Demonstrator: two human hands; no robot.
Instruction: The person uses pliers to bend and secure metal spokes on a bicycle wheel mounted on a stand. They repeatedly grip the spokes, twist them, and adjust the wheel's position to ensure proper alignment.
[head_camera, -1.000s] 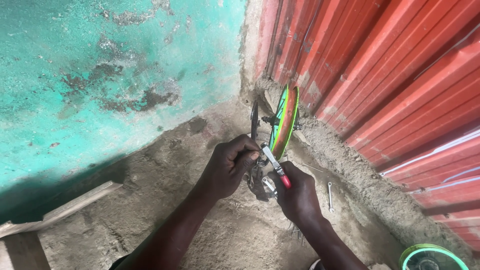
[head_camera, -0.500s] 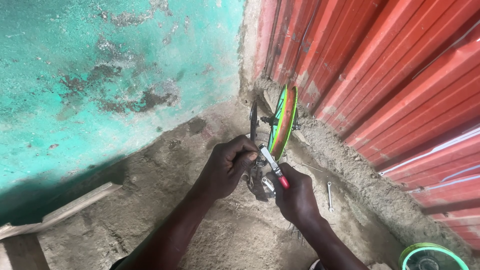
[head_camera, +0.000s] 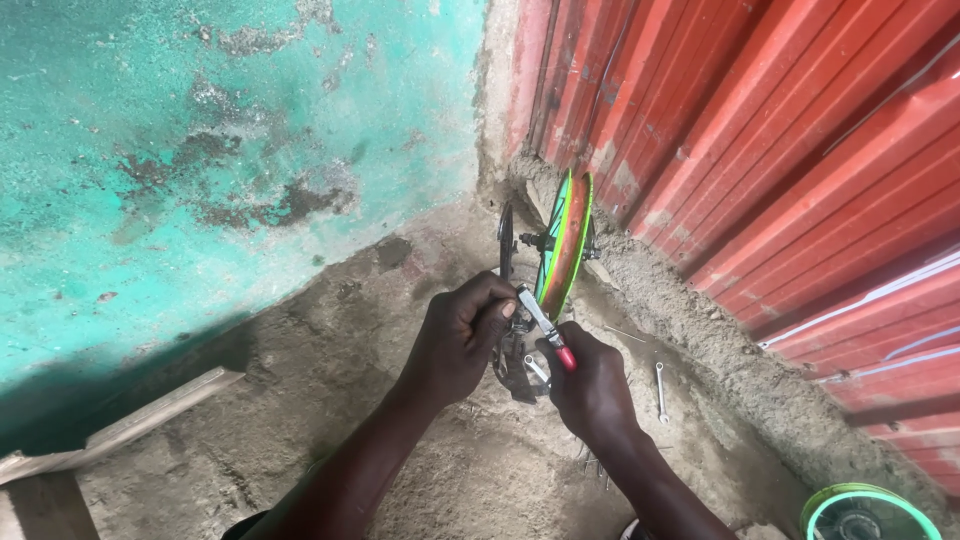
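1. Small bike wheel (head_camera: 566, 245) with green tyre and orange-green rim stands upright on its edge on the concrete floor (head_camera: 330, 400), in the corner where the wall meets the red shutter. Its dark axle (head_camera: 535, 241) sticks out on the left side.
2. Black metal part (head_camera: 506, 240), maybe a fork or bracket, stands just left of the wheel at the axle; its lower end runs down between the two hands, details too dark to tell.
3. Red-handled tool (head_camera: 545, 326) with a bright metal shaft lies slanted between the hands, metal end up-left, red grip down-right, just below the wheel.
4. Right hand (head_camera: 590, 385) has its fingers closed round the red grip end of the tool, thumb side up.
5. Left hand (head_camera: 462, 335) is curled tight, fingers wrapped on the dark part beside the tool's metal end; what exactly it pinches is hidden by the knuckles.
6. Small silver spanner (head_camera: 660, 390) lies flat on the floor, right of the right hand, apart from it.
7. Second green-rimmed wheel (head_camera: 868, 512) is partly in frame at bottom right, well apart from the hands.
8. Teal painted wall (head_camera: 200, 150) with worn dark patches fills the upper left.
9. Red corrugated shutter (head_camera: 780, 140) fills the upper right, a rough cement kerb (head_camera: 720, 370) along its foot.
10. Wooden plank (head_camera: 130, 430) lies at lower left by the wall, well apart from the work.
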